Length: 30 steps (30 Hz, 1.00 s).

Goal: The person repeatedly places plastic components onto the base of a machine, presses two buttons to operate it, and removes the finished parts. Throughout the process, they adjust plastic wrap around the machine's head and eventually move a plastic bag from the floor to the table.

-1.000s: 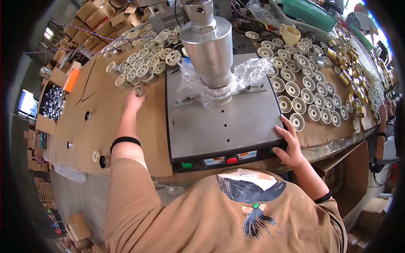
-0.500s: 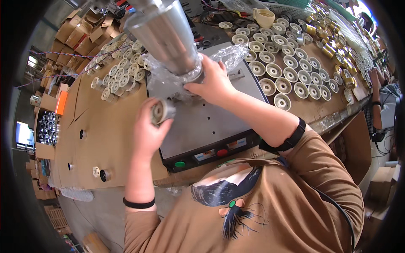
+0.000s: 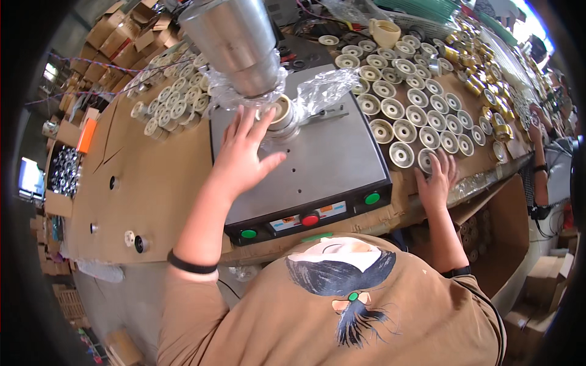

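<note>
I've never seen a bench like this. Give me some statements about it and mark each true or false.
1. The red button sits between two green buttons. True.
2. The left hand is clenched in a fist. False: the left hand is spread open at a ring near the press.
3. The right hand is at another ring, right of the steel plate. True.
4. The mug stands left of the press. False: the mug stands to the right.
5. Clear plastic lies around the press's lower end. True.

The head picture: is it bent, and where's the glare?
Head view: the tabletop bows along its near edge, and the corners go black; same head view: bright highlights streak the metal cylinder and clear plastic, and the upper right washes out.
</note>
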### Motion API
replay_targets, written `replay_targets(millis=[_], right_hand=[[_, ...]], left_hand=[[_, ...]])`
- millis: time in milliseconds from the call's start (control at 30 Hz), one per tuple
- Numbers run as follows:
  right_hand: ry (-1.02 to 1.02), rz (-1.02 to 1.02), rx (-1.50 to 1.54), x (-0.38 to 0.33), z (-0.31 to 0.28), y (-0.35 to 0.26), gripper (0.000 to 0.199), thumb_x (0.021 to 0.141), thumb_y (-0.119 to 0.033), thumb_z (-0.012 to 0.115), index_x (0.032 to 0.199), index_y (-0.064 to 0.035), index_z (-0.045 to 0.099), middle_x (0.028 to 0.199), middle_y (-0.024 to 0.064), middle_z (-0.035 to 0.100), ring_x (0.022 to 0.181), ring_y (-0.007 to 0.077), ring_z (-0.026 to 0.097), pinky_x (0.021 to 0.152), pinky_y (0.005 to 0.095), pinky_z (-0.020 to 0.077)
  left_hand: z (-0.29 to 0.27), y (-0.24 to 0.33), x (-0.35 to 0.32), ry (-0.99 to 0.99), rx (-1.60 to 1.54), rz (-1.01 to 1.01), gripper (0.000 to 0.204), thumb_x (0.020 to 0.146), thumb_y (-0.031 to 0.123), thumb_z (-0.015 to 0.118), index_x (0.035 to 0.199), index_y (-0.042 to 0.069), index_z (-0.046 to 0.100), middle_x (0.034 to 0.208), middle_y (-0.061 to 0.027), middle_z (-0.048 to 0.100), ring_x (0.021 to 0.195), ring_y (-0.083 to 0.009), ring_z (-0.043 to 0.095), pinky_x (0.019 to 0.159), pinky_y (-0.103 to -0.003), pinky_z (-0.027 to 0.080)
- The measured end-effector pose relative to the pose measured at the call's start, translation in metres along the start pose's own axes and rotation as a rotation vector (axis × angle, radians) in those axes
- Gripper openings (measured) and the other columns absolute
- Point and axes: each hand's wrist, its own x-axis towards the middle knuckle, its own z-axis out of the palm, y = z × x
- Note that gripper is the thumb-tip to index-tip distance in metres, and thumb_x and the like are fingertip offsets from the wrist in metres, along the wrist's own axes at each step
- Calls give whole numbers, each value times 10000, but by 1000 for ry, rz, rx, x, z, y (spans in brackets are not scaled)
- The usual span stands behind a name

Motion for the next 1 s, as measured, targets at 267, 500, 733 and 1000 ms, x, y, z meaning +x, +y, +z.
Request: replay_targets(millis=[267,500,733,1000], right_hand=[[-569,-671,550,35,-28,-84,686,692,-163,806,1336,-88,583,1503,185,458,1429,457,357,1155,541,337],[-618,-600,665,50,-23,-96,614,679,-148,796,1263,-72,621,1483,180,475,1411,463,359,1144,533,351],[-475,-479,386,47,-19,-155,564,760,-220,772,1276,-51,620,1428,146,529,1367,448,404,1116,524,379],[-460,-437,426,60,-16,-154,456,752,-184,765,1171,-38,664,1335,140,603,1309,427,475,1100,518,392]], left_hand=[[15,-17,-157,-349,-166,-362,1136,591,275,935,1568,235,358,1675,-174,154,1536,-423,141,1220,-540,249],[32,-53,-153,7,-546,-320,911,712,192,860,1521,152,444,1664,-125,252,1533,-338,236,1223,-467,255],[36,-257,-31,446,8,-505,608,804,246,807,1335,69,570,1496,-129,461,1373,-338,443,1128,-426,393],[30,-282,36,331,385,-614,229,763,214,822,906,127,666,1410,-34,495,1294,-328,468,1051,-468,426]])
